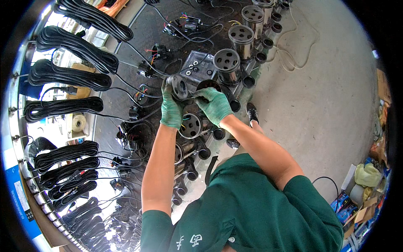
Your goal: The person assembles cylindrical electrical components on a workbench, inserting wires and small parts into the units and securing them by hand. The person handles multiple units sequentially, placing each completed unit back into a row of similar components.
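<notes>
My left hand (173,110), in a green knit glove, is closed round a round metal end cap (180,87) with dark oval holes, held tilted above the bench. Close beside it my right hand (215,106), gloved the same way, has its fingers pinched together at the cap's lower edge. Whatever those fingers hold is too small and dark to name. Just behind the right hand is the dark round mouth of a cylinder (208,85), partly hidden. A clear plastic box (199,64) with small rings on it lies beyond the hands.
Metal cylinders with holed tops (227,60) line the bench's right edge, with small black tubes (248,81) alongside. Coiled black cables (69,74) hang at the left, their leads running to black connectors (159,51) with coloured wires. A pale cord (289,63) lies on the floor.
</notes>
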Motion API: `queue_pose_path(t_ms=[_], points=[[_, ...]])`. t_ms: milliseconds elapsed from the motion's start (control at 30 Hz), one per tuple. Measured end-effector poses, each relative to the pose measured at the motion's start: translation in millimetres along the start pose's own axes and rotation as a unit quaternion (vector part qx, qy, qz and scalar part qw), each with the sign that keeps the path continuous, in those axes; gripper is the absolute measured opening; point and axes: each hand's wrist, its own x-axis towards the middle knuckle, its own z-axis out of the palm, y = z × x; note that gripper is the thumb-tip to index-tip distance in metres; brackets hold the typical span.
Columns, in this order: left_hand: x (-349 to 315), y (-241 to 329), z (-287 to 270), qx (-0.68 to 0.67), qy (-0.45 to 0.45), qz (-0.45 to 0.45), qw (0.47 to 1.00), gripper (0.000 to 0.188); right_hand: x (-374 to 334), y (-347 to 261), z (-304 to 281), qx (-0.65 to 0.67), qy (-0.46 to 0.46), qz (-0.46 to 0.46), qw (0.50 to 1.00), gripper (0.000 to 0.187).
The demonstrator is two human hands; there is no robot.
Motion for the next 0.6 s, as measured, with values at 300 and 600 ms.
queue_pose_path(t_ms=[300, 600], points=[[-6, -2, 13, 0.071, -0.058, 0.057, 0.994, 0.086, 1, 3, -3, 0.015, -0.03, -0.013, 0.999, 0.015], [-13, -2, 18, 0.081, -0.072, 0.056, 0.993, 0.083, -2, 1, 8, 0.071, 0.002, 0.104, 0.992, 0.028]])
